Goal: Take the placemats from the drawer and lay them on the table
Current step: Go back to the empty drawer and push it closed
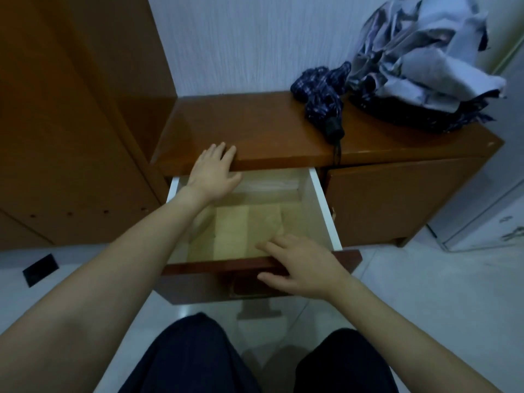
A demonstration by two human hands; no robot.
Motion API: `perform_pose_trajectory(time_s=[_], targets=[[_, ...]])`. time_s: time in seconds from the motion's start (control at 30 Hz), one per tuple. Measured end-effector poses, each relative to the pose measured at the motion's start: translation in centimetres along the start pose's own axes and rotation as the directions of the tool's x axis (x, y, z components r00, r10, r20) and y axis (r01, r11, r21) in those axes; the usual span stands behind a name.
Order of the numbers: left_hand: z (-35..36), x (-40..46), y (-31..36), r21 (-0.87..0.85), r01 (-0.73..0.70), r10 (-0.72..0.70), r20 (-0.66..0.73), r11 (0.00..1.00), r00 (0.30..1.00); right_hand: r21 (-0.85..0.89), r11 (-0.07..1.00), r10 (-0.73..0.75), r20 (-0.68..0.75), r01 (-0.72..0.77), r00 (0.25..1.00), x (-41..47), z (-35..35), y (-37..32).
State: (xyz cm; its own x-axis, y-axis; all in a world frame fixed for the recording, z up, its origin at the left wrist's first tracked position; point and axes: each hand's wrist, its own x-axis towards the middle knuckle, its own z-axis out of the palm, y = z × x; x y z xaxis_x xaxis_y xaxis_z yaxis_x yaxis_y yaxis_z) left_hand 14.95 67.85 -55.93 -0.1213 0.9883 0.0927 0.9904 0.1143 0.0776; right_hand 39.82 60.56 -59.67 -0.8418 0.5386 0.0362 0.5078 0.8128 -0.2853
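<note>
Left hand (213,173): we rest straight, slightly spread fingers on the cabinet top (255,129).
Right hand (304,265): our spread fingers reach over the drawer (323,205) front.
Placemats (243,231): just beyond our right fingertips.

bare arms, dark trousers

both forearms are uncovered up to the near edge of the view, with no sleeves, watch or rings visible on the left hand (213,173) or right hand (304,265). the legs wear dark navy trousers (195,361), plain fabric with soft folds at both knees.
</note>
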Motion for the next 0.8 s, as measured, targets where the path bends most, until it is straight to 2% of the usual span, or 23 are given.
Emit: perform_pose_trajectory(time_s=[0.07, 0.2, 0.3, 0.53, 0.8], targets=[[-0.1, -0.1, 0.1, 0.021, -0.005, 0.005, 0.013, 1.000, 1.000, -0.024, 1.000, -0.009, 0.005, 0.009, 1.000, 0.1, 0.1, 0.2], [-0.2, 0.0, 0.2, 0.053, -0.008, 0.007, 0.024, 0.999, 1.000, 0.015, 0.999, 0.042, -0.075, -0.041, 0.996, 0.7, 0.0, 0.6], [-0.4, 0.1, 0.2, 0.040, -0.013, 0.012, 0.029, 0.999, 1.000, 0.023, 0.999, 0.027, -0.112, -0.025, 0.993, 1.2, -0.1, 0.7], [-0.2, -0.1, 0.0, 0.044, -0.036, 0.036, -0.008, 0.998, 0.999, -0.044, 0.998, 0.038, -0.197, -0.048, 0.980, 2.9, -0.3, 1.5], [-0.1, 0.0, -0.5, 0.028, -0.040, 0.041, -0.012, 0.999, 0.999, -0.082, 0.992, 0.076, -0.215, -0.096, 0.974, 6.3, -1.0, 3.6]])
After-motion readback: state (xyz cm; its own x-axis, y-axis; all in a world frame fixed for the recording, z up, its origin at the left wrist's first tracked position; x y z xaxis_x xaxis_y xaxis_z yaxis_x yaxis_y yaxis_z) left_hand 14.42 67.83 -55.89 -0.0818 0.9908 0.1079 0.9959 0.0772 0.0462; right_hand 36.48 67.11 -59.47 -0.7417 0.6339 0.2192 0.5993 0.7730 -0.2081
